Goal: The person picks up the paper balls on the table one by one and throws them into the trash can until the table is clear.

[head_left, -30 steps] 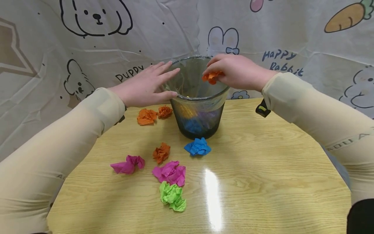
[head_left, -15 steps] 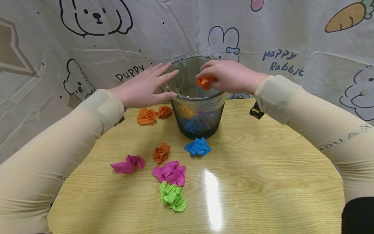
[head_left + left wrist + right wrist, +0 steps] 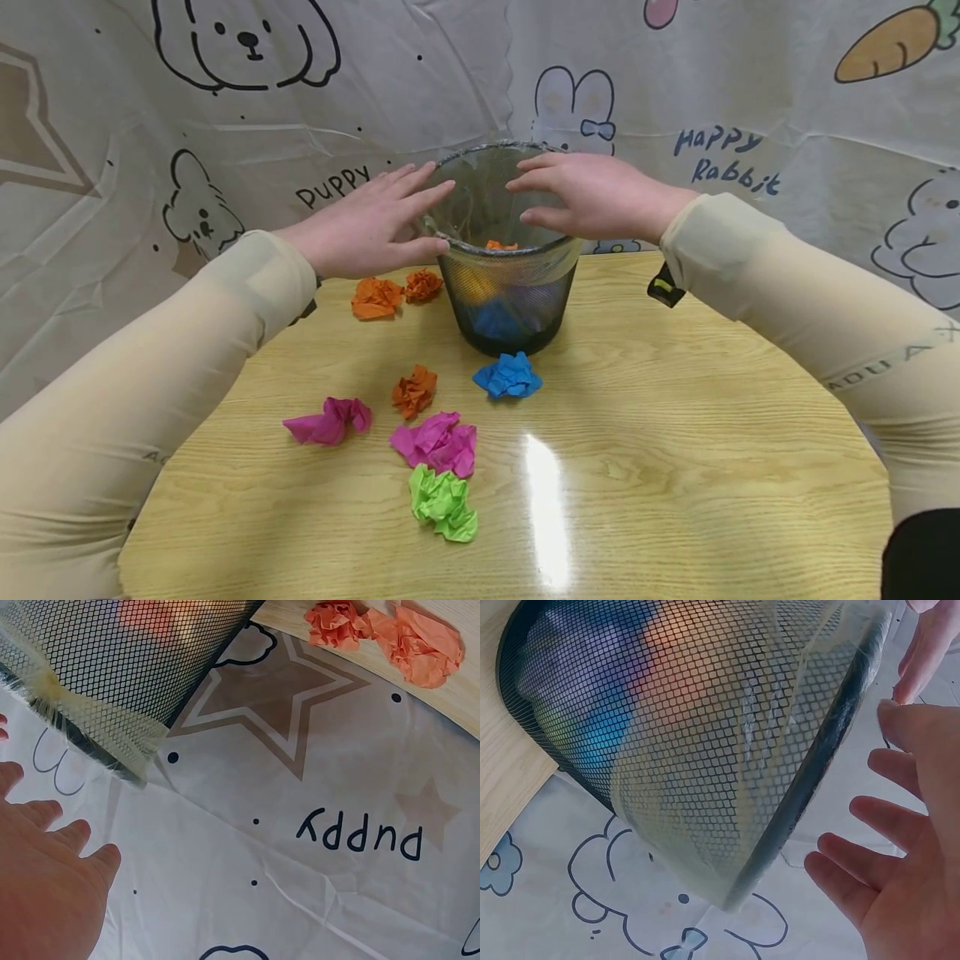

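A black mesh wastebasket (image 3: 510, 308) with a clear plastic liner stands at the back of the table. Crumpled paper in several colors shows through its mesh, and an orange paper ball (image 3: 501, 246) lies on top inside. My left hand (image 3: 375, 218) hovers at the basket's left rim, fingers spread and holding nothing. Over the right side of the rim is my right hand (image 3: 600, 196), its fingers apart with nothing between them. The right wrist view also shows this right hand (image 3: 907, 847) loose beside the lined rim.
Two orange paper balls (image 3: 377, 298) lie left of the basket. In front are a blue ball (image 3: 508, 376), a darker orange ball (image 3: 415, 392), two magenta pieces (image 3: 438, 444) and a green ball (image 3: 444, 503). A printed cloth (image 3: 450, 75) hangs behind the table (image 3: 675, 433).
My right hand has moved slightly left and let go of the orange paper ball, which now lies inside the basket. The left hand has hardly moved.
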`<state>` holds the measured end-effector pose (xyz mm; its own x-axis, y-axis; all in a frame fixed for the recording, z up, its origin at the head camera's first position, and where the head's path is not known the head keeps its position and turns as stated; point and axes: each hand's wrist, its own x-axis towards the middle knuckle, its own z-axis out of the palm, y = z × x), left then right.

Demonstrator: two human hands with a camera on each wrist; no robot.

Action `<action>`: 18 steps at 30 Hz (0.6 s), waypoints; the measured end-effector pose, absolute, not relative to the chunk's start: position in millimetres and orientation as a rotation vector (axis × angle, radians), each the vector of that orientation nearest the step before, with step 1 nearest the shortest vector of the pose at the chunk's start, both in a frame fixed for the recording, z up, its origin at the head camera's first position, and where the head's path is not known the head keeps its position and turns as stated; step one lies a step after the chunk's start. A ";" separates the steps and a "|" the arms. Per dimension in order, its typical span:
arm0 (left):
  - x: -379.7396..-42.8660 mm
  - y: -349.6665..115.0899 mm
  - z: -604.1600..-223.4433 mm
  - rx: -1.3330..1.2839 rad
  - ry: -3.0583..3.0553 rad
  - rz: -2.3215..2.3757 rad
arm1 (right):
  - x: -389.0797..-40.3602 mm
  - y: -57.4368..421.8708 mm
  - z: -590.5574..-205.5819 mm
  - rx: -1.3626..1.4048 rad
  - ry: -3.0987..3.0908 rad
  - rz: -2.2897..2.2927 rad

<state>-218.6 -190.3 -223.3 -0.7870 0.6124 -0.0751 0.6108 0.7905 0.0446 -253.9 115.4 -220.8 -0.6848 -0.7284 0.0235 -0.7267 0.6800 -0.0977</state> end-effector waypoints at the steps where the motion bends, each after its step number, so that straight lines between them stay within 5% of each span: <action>1: -218.4 -190.6 -223.4 0.987 2.892 0.028 | -253.4 116.1 -220.6 -1.239 2.863 -0.158; 18: -220.3 -221.8 -238.0 0.852 2.906 0.076 | -223.3 114.8 -212.1 -1.586 2.851 -0.351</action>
<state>-220.3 -221.8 -238.0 -0.8359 0.5408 -0.0938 0.5351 0.8410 0.0794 -223.3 114.8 -212.1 -0.5255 -0.8209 0.2237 -0.8506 0.5124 -0.1177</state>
